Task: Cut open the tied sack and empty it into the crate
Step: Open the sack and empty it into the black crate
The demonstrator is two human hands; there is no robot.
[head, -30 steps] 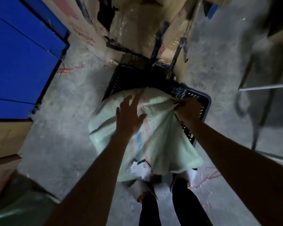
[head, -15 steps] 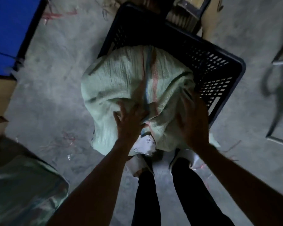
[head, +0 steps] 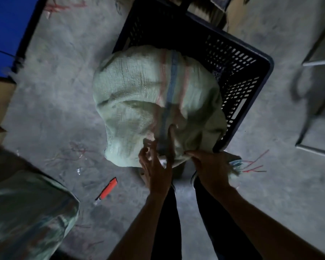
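Observation:
A pale green woven sack (head: 139, 102) with a blue and red stripe lies bulging over the near-left rim of a black perforated crate (head: 240, 76). Its far end dips into the crate and its near end hangs over my feet. My left hand (head: 156, 166) is at the sack's near end, with a fold of the striped cloth between its raised thumb and curled fingers. Just to the right, my right hand (head: 210, 166) grips the sack's near corner, and frayed cloth sticks out past its knuckles. What the sack holds is hidden.
An orange utility knife (head: 107, 190) lies on the concrete floor to my left. Another filled sack (head: 26, 212) sits at the bottom left. Red string scraps (head: 255, 166) lie beside the crate. A metal frame (head: 317, 87) stands on the right, and a blue panel (head: 4, 25) and cardboard on the left.
Both hands slid from the sack's top down to its near end. My right hand let go of the far end and took the near corner. The sack has tipped further into the crate.

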